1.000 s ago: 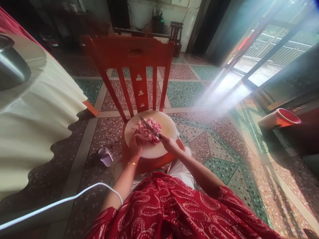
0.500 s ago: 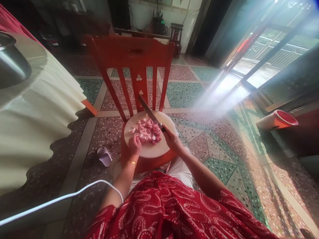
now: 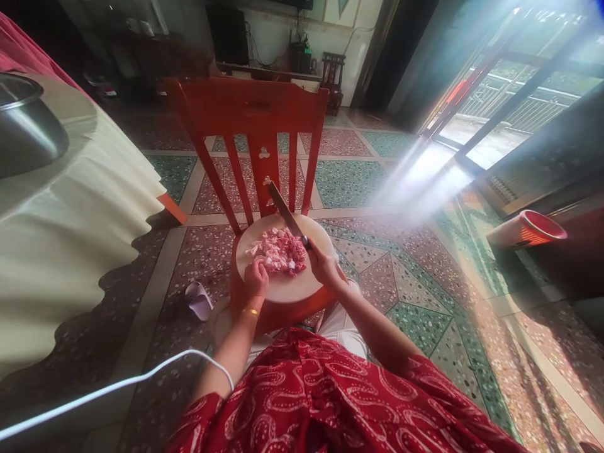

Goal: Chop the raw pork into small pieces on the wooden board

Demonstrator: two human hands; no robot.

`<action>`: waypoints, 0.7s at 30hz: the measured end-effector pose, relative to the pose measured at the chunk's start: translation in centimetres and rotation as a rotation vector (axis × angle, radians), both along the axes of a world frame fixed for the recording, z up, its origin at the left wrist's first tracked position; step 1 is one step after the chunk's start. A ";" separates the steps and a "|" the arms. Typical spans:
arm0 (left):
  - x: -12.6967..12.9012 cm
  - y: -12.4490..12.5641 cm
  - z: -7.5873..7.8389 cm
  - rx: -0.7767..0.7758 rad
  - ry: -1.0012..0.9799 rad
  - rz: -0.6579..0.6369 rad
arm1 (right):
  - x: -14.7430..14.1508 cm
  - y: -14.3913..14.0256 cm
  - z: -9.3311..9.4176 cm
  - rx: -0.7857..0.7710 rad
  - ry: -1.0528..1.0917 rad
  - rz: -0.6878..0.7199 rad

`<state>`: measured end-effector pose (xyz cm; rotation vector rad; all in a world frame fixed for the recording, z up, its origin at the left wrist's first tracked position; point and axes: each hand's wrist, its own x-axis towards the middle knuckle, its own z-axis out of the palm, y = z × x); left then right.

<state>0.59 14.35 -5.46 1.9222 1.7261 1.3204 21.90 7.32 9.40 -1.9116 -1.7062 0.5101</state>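
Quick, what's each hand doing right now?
Left hand: fingers curled, resting on the cutting board beside the chopped meat.
Right hand: closed on the knife, blade raised.

This was a home's living room. A patterned terrazzo floor [image 3: 377,264] spread beyond the right hand [image 3: 323,264], with a red wooden slatted chair [image 3: 255,126] ahead of it. A cream-clothed table [image 3: 70,207] stood far to the left.

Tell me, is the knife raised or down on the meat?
Raised: the knife in the right hand angles up, its blade clear of the meat.
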 end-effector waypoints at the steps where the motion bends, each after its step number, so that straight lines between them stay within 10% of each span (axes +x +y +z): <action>1: 0.0 -0.1 0.0 0.005 0.000 0.006 | -0.1 0.2 -0.6 -0.068 -0.018 -0.004; 4: 0.0 -0.2 0.0 0.020 0.002 0.012 | 0.2 0.7 -1.1 -0.201 -0.055 0.021; 11: 0.1 0.0 -0.2 0.003 0.041 0.010 | 0.3 0.6 0.7 0.016 -0.008 -0.003; 16: -0.1 -0.1 -0.1 -0.011 0.078 0.010 | 0.3 0.7 -1.2 -0.245 -0.084 0.032; 21: -0.1 0.3 -0.4 -0.009 0.090 -0.025 | 1.0 0.2 1.5 -0.057 -0.046 0.022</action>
